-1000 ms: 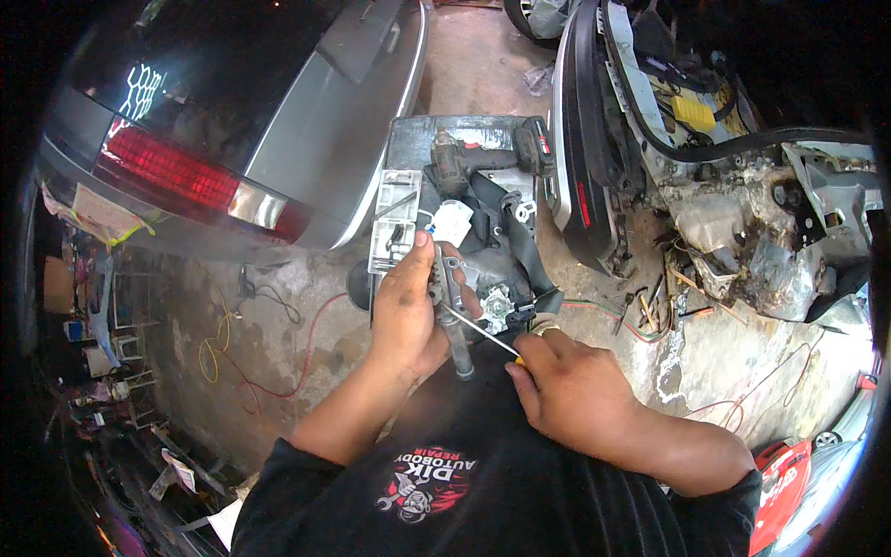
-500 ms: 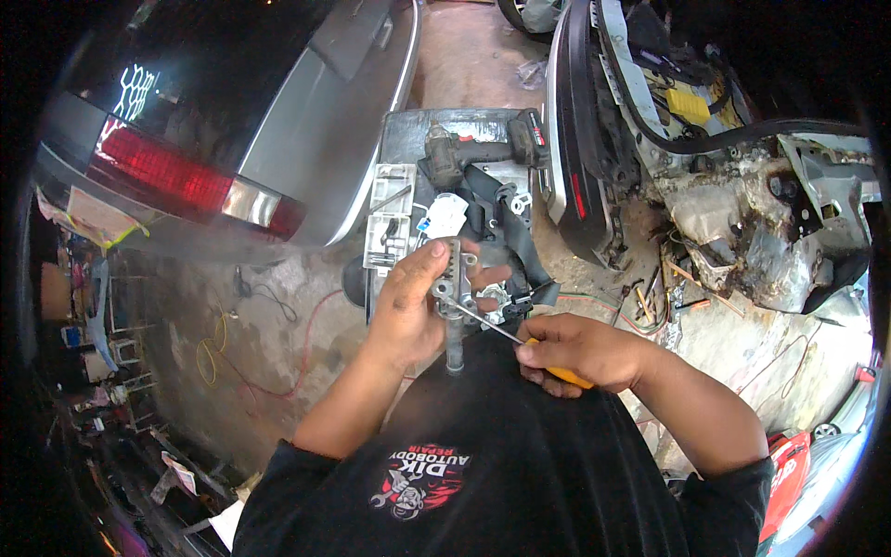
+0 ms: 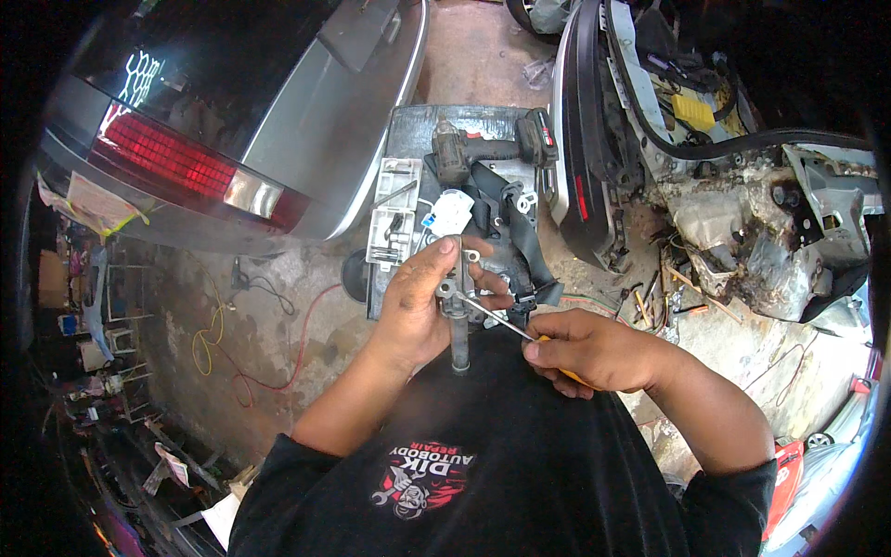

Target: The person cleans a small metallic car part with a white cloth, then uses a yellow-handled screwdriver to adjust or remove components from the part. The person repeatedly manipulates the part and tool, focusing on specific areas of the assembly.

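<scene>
My left hand (image 3: pixel 408 302) is wrapped round a grey metal mechanism with bolt ears and a tube (image 3: pixel 459 345) pointing down toward my shirt. In my right hand (image 3: pixel 599 355) is a screwdriver (image 3: pixel 498 317) with a yellow handle, mostly covered by the fingers. Its steel shaft slants up to the left, and the tip meets the metal part near a round ear beside my left fingers. Whether the tip sits in a slot cannot be made out. Just beyond my hands lie a white plastic piece (image 3: pixel 451 213) with a blue spot and black belt webbing (image 3: pixel 524 246).
A low work surface (image 3: pixel 413 130) carries a cordless driver (image 3: pixel 453 153) and a pale plastic tray-like panel (image 3: pixel 393 213). To the left stands a car with a red tail light (image 3: pixel 167 158). A stripped car body (image 3: pixel 733 213) is at right; a red hose (image 3: pixel 302 357) crosses the floor.
The metal mechanism has turned slightly in my left hand, so its toothed-looking face shows less. The right hand and screwdriver keep nearly the same pose, with a small shift of the whole view.
</scene>
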Available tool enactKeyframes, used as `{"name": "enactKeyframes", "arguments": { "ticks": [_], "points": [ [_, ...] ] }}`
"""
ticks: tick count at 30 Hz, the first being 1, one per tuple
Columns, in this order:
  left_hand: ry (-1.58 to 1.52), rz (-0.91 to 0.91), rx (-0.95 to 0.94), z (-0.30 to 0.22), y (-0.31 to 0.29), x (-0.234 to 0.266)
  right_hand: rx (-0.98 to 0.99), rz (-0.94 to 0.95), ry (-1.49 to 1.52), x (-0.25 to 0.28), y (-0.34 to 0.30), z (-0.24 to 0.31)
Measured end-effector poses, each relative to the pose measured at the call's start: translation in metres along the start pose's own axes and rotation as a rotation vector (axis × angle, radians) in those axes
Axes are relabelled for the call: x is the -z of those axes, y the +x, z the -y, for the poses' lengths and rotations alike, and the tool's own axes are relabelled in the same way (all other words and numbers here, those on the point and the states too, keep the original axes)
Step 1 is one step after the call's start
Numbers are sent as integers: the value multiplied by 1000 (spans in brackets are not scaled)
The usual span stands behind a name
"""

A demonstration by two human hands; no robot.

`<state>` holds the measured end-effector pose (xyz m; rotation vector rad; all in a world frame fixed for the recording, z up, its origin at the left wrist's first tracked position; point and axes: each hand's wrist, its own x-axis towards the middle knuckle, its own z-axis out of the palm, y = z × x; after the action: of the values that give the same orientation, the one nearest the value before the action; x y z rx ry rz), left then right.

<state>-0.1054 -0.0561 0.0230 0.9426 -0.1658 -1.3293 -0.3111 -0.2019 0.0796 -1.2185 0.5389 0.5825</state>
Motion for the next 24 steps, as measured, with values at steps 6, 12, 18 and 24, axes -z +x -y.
{"name": "enactKeyframes", "arguments": {
  "ticks": [6, 12, 18, 24],
  "points": [
    [39, -68, -12, -4, -3, -2, 120, -182, -125, -21, 11, -11],
    [-30, -14, 5, 0, -5, -1, 169, -275, -51, -38, 17, -20],
    [-2, -73, 17, 3, -4, -6, 312, -596, -684, -46, 25, -30],
    [57, -143, -19, 8, -4, -9, 282, -703, -855, -48, 29, -35]
  ]
}}
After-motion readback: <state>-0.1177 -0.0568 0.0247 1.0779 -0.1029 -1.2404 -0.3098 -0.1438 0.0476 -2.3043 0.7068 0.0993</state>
